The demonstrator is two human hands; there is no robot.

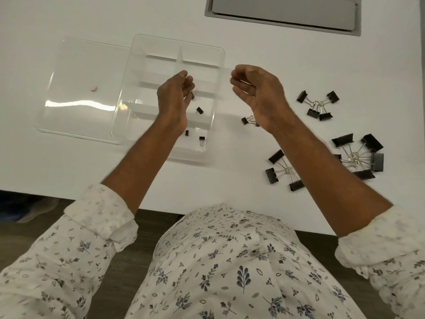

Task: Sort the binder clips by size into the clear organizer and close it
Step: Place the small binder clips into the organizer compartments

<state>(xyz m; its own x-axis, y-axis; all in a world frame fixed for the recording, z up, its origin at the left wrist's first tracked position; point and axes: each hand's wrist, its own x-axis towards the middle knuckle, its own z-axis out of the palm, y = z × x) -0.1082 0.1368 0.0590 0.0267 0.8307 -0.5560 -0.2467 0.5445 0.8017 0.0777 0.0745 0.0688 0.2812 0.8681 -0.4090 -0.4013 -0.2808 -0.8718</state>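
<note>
The clear organizer (138,72) stands open on the white table, split by dividers. Three small black binder clips (199,110) lie in its near right compartments. My left hand (174,97) hovers over the organizer and pinches another small binder clip (192,95) at its fingertips. Above the table just right of the organizer, my right hand (257,93) has loosely curled fingers and holds nothing I can see. A small clip pair (248,120) lies under its wrist. The clear lid (76,65) lies flat to the left of the organizer.
Right of my arms lie clusters of linked clips: smaller ones (318,107), medium ones (285,170) and large ones (358,155). A small pink round piece (94,88) sits on the lid. A grey hatch (282,14) is set in the far table.
</note>
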